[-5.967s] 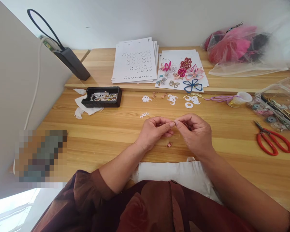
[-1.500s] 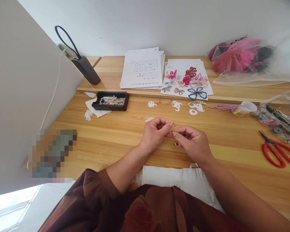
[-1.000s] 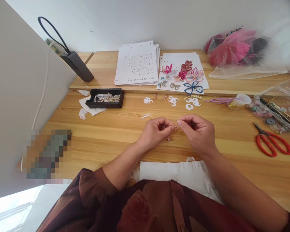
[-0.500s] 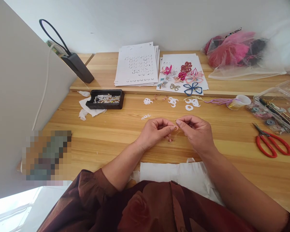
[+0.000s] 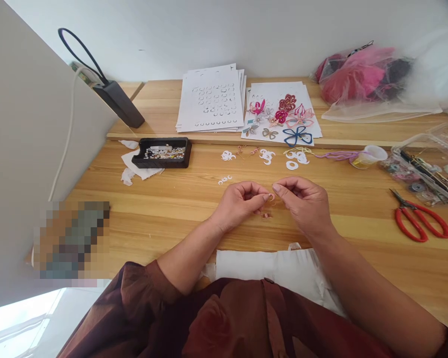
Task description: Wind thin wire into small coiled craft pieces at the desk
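Both of my hands are raised over the middle of the table, fingertips close together. In my left hand (image 5: pixel 246 201), thumb and forefinger pinch a small pink crescent (image 5: pixel 272 197) that curves out past the fingertips. A tiny brownish-pink piece (image 5: pixel 266 216) shows just below, near the left fingers; whether it hangs or lies on the wood I cannot tell. My right hand (image 5: pixel 302 201) is closed in a pinch beside the crescent, and what its fingertips hold is too fine to make out. Beyond the hands lie small white paper crescents (image 5: pixel 225 179) and larger ones (image 5: pixel 267 156).
Red-handled scissors (image 5: pixel 420 216) lie at right, near a clear plastic box (image 5: pixel 425 169) and a small cup (image 5: pixel 371 156). A black tray (image 5: pixel 186 154) of beads sits at left. Paper sheets (image 5: pixel 211 99) and flower ornaments (image 5: pixel 297 135) are on the raised back ledge. White cloth (image 5: pixel 261 263) lies in front.
My right fingertips have shifted very slightly away from the left ones. The tiny brownish-pink piece below has moved a little to the right.
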A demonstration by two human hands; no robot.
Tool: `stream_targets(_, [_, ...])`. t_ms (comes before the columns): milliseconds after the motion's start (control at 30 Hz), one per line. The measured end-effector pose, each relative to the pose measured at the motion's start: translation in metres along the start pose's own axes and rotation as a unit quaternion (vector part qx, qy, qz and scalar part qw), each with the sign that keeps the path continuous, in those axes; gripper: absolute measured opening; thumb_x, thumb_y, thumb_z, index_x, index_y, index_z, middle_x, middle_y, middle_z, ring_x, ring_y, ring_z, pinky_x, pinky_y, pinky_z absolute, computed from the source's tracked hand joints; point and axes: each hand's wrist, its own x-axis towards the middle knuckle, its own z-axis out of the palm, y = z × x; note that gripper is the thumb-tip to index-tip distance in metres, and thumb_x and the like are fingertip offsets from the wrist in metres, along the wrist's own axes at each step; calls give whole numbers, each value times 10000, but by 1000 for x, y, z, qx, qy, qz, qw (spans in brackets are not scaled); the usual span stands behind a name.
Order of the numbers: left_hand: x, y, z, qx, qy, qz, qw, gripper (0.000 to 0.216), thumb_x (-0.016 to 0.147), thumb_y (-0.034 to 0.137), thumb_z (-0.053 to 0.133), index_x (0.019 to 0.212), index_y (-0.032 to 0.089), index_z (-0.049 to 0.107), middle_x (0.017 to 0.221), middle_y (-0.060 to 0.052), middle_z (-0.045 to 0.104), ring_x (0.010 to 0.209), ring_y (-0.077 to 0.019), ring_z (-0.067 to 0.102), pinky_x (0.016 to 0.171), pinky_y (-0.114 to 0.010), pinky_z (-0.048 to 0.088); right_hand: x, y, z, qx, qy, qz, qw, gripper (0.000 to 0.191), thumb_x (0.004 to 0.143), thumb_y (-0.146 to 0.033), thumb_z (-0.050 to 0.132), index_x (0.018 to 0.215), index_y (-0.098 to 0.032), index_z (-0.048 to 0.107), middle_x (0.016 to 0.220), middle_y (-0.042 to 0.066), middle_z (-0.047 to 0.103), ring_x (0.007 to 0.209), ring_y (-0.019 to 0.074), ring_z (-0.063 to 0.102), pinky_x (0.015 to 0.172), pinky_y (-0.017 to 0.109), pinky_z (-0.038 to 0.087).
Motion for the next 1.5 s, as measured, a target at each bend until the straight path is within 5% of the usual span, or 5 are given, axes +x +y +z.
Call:
stream_targets(367, [4, -3, 0, -27, 72, 35, 996, 327, 742, 415, 813, 803, 122, 683, 683, -12, 653, 591, -80, 566, 579, -212, 478, -10, -3, 9, 67, -109, 108, 986, 236, 737, -407, 819, 732, -194, 720, 651, -5, 675, 486, 98, 521, 487, 277, 556])
stream_targets(667, [4, -4, 0, 50, 149, 79, 984, 217, 781, 346, 754, 790, 141, 681, 709, -2, 654, 590, -79, 547, 572, -210, 455, -23, -7, 9, -92, -99, 1, 991, 132, 839, -302, 724, 766, -193, 718, 646, 6, 690, 540, 134, 596, 514, 265, 456])
stream_targets(933, [3, -7, 0, 120, 73, 79, 987, 194, 810, 325, 718, 785, 138, 674, 728, -19, 668, 605, -83, 539, 581, -211, 427, -16, -11, 0, -139, -5, -122, 983, 64, 855, -257, 703, 810, -212, 708, 728, 8, 693, 619, 136, 564, 577, 279, 446])
stream_targets(1233, [-1, 6, 2, 31, -22, 27, 999, 365, 754, 467, 796, 777, 132, 652, 673, -20, 646, 538, -84, 557, 537, -219, 443, 0, -3, 0, 6, -43, 20, 999, 154, 771, -329, 778, 743, -196, 706, 648, -9, 659, 530, 101, 535, 506, 243, 475])
stream_targets(1500, [6, -5, -1, 16, 98, 66, 993, 307, 764, 412, 781, 799, 131, 662, 660, 3, 634, 551, -74, 539, 545, -207, 450, -10, -1, 9, 67, -118, 133, 982, 300, 713, -439, 839, 698, -181, 688, 524, -35, 580, 440, 89, 500, 492, 267, 528])
